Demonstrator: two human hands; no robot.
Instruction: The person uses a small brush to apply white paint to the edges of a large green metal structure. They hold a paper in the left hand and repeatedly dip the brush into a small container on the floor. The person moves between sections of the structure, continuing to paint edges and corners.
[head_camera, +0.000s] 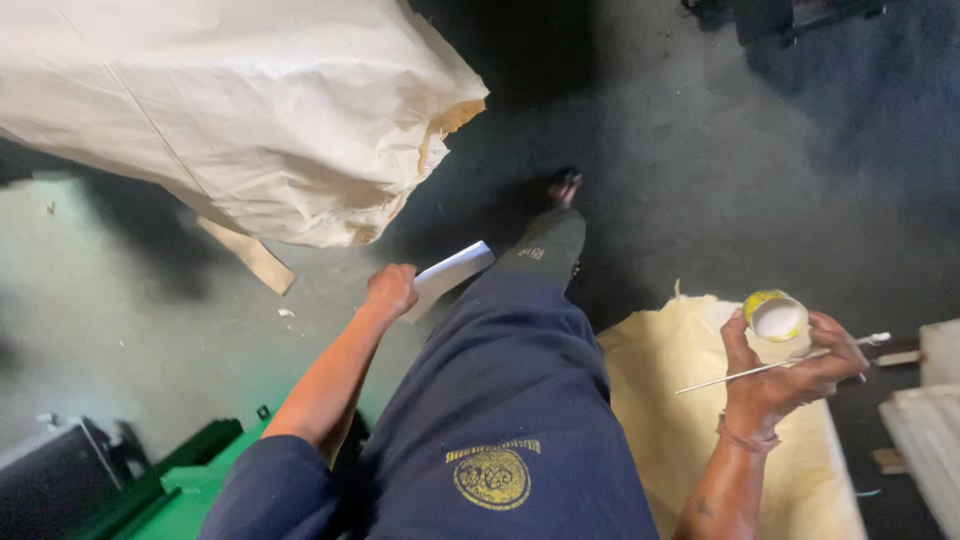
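My left hand (389, 290) is closed around a white folded paper (450, 275), held beside my thigh. My right hand (790, 375) grips a small yellow-rimmed cup (776, 318) with a white inside, together with a thin white stick (760, 371) that crosses my fingers and points left and right. My leg in dark blue clothing (500, 400) with a round yellow emblem stretches forward between the two hands, the foot (563, 185) on the dark floor.
A large cream-coloured sack (230, 110) fills the upper left. A pale yellow sheet (680, 420) lies under my right hand. A wooden strip (250, 255) lies on the floor. Green metal frame (190, 480) at lower left, white boards (930, 420) at the right edge.
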